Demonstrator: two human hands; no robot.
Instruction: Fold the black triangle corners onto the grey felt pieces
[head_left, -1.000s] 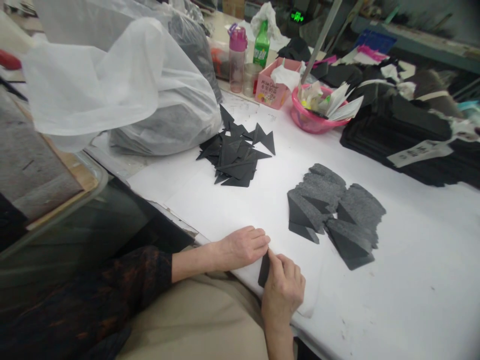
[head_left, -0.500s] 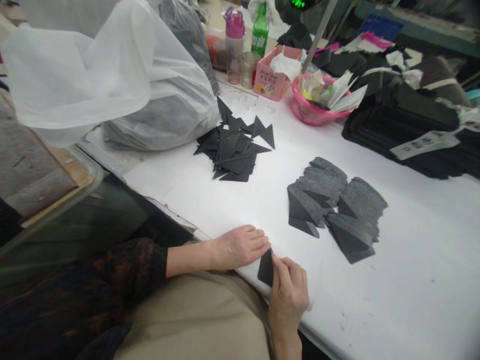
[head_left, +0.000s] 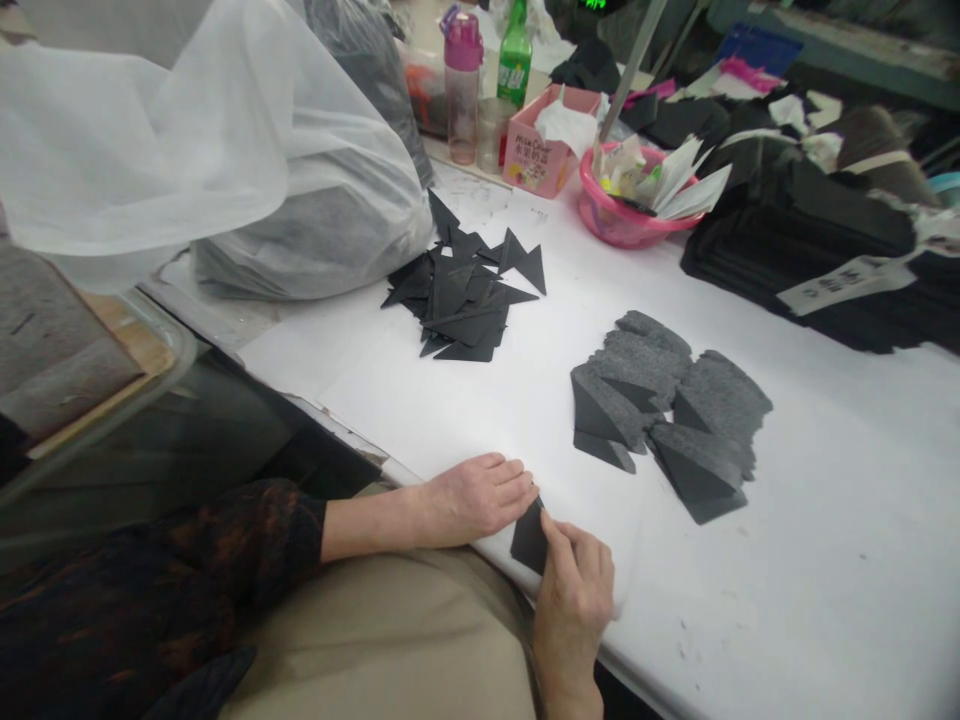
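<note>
A small flat black piece (head_left: 529, 541) lies at the near edge of the table between my hands. My left hand (head_left: 480, 500) has its fingers together and pressed down at the upper end of the piece. Thumb and fingers of my right hand (head_left: 576, 585) pinch the piece's right edge. Ahead and to the left is a loose heap of black triangular pieces (head_left: 469, 310). To the right, several grey fuzzy-faced pieces (head_left: 649, 345) lie overlapped in rows, some with black folded corners.
A large white plastic bag (head_left: 322, 220) stands at the left. Along the back are a pink-capped bottle (head_left: 462, 90), a green bottle (head_left: 514, 60), a pink box (head_left: 536, 150) and a pink basket (head_left: 626, 215). Stacked black material (head_left: 810, 240) sits at the right.
The view has shifted slightly. Both hands stay on the black piece in almost the same pose, and the heap and rows look unchanged.
</note>
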